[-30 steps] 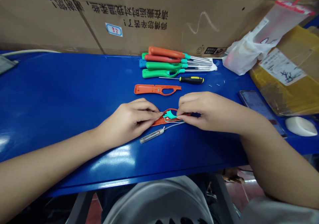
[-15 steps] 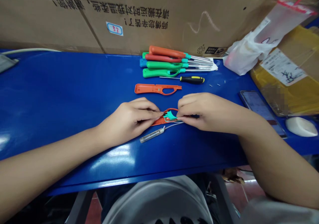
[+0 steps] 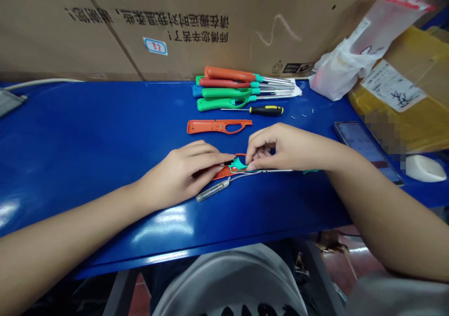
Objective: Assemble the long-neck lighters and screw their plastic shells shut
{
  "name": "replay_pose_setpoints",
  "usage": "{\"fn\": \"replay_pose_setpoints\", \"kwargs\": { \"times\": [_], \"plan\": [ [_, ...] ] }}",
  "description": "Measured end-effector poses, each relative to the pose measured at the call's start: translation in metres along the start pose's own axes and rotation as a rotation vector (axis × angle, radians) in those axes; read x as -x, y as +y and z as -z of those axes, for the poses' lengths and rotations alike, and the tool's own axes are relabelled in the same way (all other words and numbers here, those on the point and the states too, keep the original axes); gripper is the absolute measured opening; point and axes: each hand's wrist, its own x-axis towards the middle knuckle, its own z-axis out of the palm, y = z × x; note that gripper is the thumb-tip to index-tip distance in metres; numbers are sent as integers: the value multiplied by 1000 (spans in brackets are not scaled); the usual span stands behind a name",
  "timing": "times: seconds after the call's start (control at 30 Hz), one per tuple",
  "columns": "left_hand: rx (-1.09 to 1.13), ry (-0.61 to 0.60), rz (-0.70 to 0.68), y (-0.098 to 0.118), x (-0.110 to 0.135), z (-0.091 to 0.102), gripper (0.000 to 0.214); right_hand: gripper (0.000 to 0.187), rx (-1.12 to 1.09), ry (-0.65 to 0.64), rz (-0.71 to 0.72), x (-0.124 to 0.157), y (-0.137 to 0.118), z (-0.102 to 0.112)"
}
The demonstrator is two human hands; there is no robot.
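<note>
An orange lighter half-shell (image 3: pixel 224 172) lies on the blue table, with a teal trigger (image 3: pixel 238 164) set in it. My left hand (image 3: pixel 191 168) grips the shell's left part between thumb and fingers, covering much of it. From the right, my right hand (image 3: pixel 275 147) has curled fingers, thumb and fingertip pinching the trigger's right edge. A clear fuel tank (image 3: pixel 212 191) lies in front of the shell, joined by a thin pale tube. Beneath my right hand a thin metal rod (image 3: pixel 278 170) runs to the right.
Behind the hands lies the matching orange half-shell (image 3: pixel 219 126), then a black-and-yellow screwdriver (image 3: pixel 266 110) and a pile of several lighters (image 3: pixel 228 92). Small screws (image 3: pixel 303 115), a phone (image 3: pixel 365 150) and a white mouse (image 3: pixel 425 168) are at right. A carton (image 3: pixel 122 49) walls the back.
My right hand has drawn up and its fingers have curled differently, exposing the metal rod below it. My left fingers have shifted slightly right over the shell. The view has tilted slightly.
</note>
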Motion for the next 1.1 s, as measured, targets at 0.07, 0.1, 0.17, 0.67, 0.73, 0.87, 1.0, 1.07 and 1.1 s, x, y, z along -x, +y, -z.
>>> {"fn": "replay_pose_setpoints", "kwargs": {
  "times": [0.07,0.1,0.17,0.67,0.73,0.87,1.0,1.07,1.1],
  "plan": [
    [-15,-38,-15,1,-1,1,32,21,-21,-9,-18,0,1,0],
    [-21,-53,-22,1,-1,1,33,23,-26,-11,-16,0,1,0],
    [-39,-75,-28,0,-1,2,34,25,-24,-5,-1,0,1,-2],
    [-115,-118,-80,-9,-1,13,35,26,310,4,24,20,-5,16],
    [-97,-133,-75,-13,0,17,36,19,352,-74,-59,25,-4,20],
    [-76,-143,-74,-17,0,20,37,12,380,-105,-93,28,-5,22],
    [-66,-147,-87,-17,-1,21,38,14,400,-24,19,27,-5,22],
    [-59,-146,-88,-16,-1,21,38,19,423,-6,92,26,-3,22],
    [-54,-144,-87,-16,-2,22,37,20,441,-2,120,25,-2,22]
  ]
}}
